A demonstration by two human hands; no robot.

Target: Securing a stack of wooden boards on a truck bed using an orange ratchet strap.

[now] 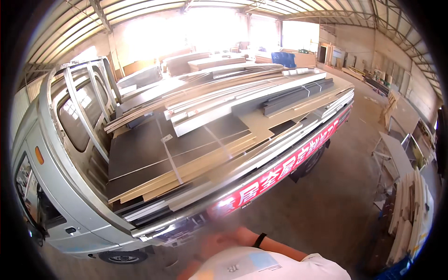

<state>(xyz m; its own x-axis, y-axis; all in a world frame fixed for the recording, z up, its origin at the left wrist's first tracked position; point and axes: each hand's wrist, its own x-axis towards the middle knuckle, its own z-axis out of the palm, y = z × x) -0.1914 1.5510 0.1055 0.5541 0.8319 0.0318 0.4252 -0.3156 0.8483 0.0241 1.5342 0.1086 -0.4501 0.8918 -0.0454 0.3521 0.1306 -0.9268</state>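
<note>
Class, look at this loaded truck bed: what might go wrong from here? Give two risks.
1. The long white panel lies high on the load, above the stacked dark panels, so it might slide if nudged.
2. The dark panels' edges are staggered, and the right hand, though blurred, appears near the side of the truck; a protruding corner could perhaps scrape it.

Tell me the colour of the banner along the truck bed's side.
The banner is red with white lettering, best seen in head view.
</note>
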